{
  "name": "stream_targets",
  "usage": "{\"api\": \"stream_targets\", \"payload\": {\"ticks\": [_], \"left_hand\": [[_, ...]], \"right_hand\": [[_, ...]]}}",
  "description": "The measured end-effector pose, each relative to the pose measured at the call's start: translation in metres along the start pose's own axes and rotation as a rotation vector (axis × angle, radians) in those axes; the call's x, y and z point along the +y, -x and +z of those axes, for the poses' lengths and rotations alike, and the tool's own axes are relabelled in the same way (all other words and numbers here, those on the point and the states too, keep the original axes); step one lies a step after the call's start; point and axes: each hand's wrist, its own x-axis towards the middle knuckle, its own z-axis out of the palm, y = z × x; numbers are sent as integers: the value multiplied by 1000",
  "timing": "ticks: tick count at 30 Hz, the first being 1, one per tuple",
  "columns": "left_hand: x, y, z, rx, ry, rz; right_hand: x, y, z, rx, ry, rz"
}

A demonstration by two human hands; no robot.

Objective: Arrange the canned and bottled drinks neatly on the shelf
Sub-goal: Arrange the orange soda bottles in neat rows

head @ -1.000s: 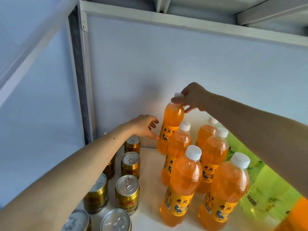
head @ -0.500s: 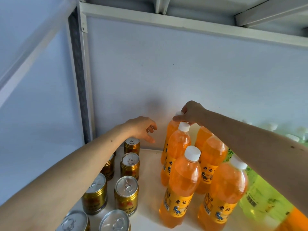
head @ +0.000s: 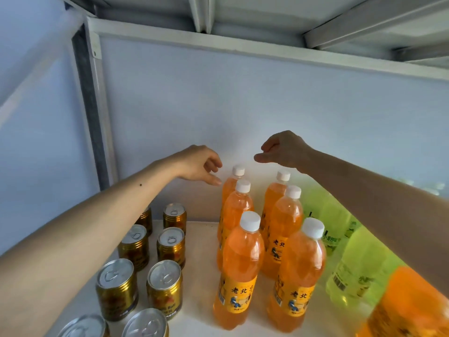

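1. Orange soda bottles [head: 241, 268] of clear plastic with white caps numbered six, standing in two rows of three on the white shelf [head: 199, 244].
2. Gold metal cans [head: 167, 288] with silver tops stood left of them; eight showed, in two rows.
3. Green plastic bottles [head: 359, 261] crowded the right; their number was unclear.
4. Left hand [head: 199, 164] and right hand [head: 284, 149] hovered above the rear caps, fingers loosely curled, grasping nothing.

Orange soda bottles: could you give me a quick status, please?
Left hand and right hand empty, above the rear white-capped orange soda bottles. Six upright, two columns. Nothing blocking.
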Motion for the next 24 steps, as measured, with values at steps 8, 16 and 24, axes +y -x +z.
{"api": "stream_targets", "payload": {"ticks": [8, 16, 24], "left_hand": [[44, -21, -20, 33, -5, 64], [61, -39, -18, 31, -35, 66], [73, -53, -7, 33, -39, 82]], "right_hand": [[53, 12, -8, -12, -54, 212], [59, 11, 10, -29, 71, 206], [44, -5, -26, 4, 31, 93]]}}
